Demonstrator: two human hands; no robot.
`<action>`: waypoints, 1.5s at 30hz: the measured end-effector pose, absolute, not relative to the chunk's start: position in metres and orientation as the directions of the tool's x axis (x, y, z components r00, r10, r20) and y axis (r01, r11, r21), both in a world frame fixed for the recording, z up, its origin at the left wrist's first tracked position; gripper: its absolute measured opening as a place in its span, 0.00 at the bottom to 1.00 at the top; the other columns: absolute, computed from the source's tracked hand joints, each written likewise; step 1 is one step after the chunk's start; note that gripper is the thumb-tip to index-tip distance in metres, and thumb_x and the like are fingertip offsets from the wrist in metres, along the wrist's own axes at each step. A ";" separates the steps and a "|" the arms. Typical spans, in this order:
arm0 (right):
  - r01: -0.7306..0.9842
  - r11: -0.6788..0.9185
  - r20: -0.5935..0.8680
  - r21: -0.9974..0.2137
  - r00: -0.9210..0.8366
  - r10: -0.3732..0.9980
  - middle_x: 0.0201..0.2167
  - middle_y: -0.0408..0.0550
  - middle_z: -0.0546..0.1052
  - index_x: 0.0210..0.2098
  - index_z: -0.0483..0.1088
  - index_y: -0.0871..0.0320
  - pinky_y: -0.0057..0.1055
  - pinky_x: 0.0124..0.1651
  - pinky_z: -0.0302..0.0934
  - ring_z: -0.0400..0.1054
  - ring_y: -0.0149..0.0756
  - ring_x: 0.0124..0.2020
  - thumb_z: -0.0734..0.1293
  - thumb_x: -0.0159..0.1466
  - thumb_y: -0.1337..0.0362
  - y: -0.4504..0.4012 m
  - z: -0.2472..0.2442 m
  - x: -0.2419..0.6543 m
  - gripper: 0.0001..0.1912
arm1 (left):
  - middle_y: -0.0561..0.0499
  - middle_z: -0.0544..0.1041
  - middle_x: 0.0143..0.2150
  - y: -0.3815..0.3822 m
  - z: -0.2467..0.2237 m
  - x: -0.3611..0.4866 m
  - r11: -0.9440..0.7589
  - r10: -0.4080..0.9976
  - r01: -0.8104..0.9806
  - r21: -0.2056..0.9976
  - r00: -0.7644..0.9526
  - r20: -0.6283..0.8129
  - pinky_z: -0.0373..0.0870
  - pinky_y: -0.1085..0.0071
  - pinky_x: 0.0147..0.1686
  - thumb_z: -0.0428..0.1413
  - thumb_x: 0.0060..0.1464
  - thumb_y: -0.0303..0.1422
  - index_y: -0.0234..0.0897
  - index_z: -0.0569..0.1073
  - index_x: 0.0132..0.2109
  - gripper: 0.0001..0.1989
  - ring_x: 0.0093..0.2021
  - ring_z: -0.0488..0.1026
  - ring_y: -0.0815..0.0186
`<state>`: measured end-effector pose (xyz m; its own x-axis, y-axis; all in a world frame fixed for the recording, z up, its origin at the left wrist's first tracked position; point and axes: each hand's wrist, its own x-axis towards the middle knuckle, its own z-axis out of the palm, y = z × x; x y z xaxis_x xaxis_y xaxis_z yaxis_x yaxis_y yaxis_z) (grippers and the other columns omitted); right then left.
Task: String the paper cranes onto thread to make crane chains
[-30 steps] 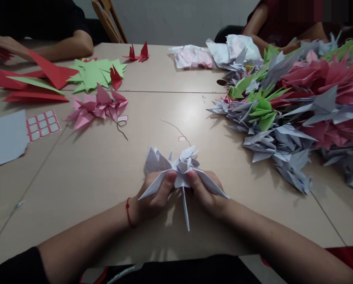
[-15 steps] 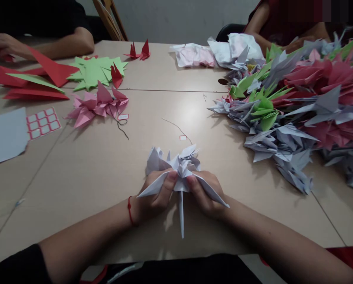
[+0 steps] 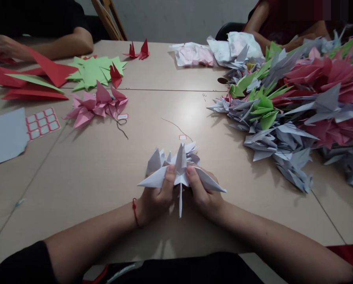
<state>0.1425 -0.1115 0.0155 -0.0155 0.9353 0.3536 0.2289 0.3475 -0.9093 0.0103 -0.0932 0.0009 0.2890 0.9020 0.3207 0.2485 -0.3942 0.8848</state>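
Observation:
Between my two hands is a white paper crane (image 3: 181, 159), its wings spread to both sides and a thin point hanging toward me. My left hand (image 3: 158, 195), with a red string bracelet (image 3: 134, 211) at its wrist, pinches the crane left of its middle, thumb on top. On the other side my right hand (image 3: 206, 195) grips it the same way. The fingers beneath the wings are hidden. More folded white paper cranes (image 3: 155, 161) lie just behind, partly covered by the held one. A dark thread (image 3: 176, 125) with a small red-edged label (image 3: 183, 137) stretches beyond them.
A big heap of grey, red and green cranes (image 3: 283, 106) covers the right side. Pink cranes (image 3: 98, 103), green cranes (image 3: 90, 71), red folded paper (image 3: 34, 75) and a label sheet (image 3: 43, 123) lie left. White packets (image 3: 192, 54) sit far back. Two other people sit opposite.
The held crane has tipped up, so its upright middle point now shows and its lower point looks shorter. Both hands still grip it and have shifted slightly.

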 end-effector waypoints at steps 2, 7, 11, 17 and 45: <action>0.226 0.335 0.340 -0.915 -0.019 0.940 0.20 0.40 0.63 0.23 0.59 0.56 0.27 0.26 0.59 0.59 0.28 0.22 0.55 0.67 0.65 -0.111 0.016 0.143 0.15 | 0.50 0.76 0.27 -0.093 0.001 0.011 -0.341 0.928 0.226 0.913 0.238 0.288 0.73 0.73 0.28 0.43 0.64 0.36 0.36 0.70 0.34 0.15 0.28 0.73 0.68; 0.300 0.326 0.267 -0.897 -0.222 0.938 0.25 0.42 0.71 0.27 0.62 0.56 0.28 0.35 0.64 0.67 0.30 0.28 0.56 0.67 0.64 -0.107 0.019 0.151 0.13 | 0.50 0.75 0.27 -0.088 0.005 0.006 -0.318 0.921 0.182 0.930 0.293 0.258 0.73 0.71 0.30 0.43 0.63 0.40 0.37 0.71 0.32 0.18 0.28 0.73 0.68; 0.372 0.323 0.240 -0.870 -0.254 0.937 0.22 0.41 0.69 0.26 0.61 0.56 0.26 0.28 0.61 0.64 0.29 0.24 0.55 0.67 0.64 -0.103 0.024 0.161 0.14 | 0.48 0.78 0.31 -0.084 0.009 0.002 -0.432 0.833 0.191 0.882 0.459 0.308 0.75 0.67 0.38 0.43 0.63 0.38 0.38 0.73 0.38 0.15 0.35 0.76 0.65; 0.389 0.348 0.202 -0.853 -0.370 0.907 0.17 0.37 0.62 0.24 0.58 0.55 0.24 0.22 0.54 0.55 0.26 0.17 0.55 0.68 0.64 -0.096 0.031 0.175 0.15 | 0.51 0.74 0.24 -0.082 0.011 -0.001 -0.415 0.815 0.229 0.881 0.525 0.247 0.73 0.71 0.31 0.43 0.63 0.36 0.37 0.71 0.30 0.18 0.28 0.72 0.66; 0.246 0.042 -0.074 -0.968 -0.441 0.895 0.18 0.37 0.59 0.23 0.57 0.58 0.24 0.24 0.50 0.53 0.24 0.20 0.55 0.68 0.59 -0.094 0.032 0.180 0.18 | 0.51 0.74 0.27 -0.073 0.009 -0.004 -0.487 0.761 0.207 0.849 0.578 0.295 0.69 0.76 0.30 0.47 0.59 0.30 0.35 0.68 0.31 0.09 0.28 0.71 0.70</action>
<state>0.1799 -0.0941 0.0320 -0.4406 0.8947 -0.0736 0.2464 0.0417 -0.9683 -0.0037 -0.0730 0.0092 0.5783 0.7605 0.2952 0.2071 -0.4868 0.8486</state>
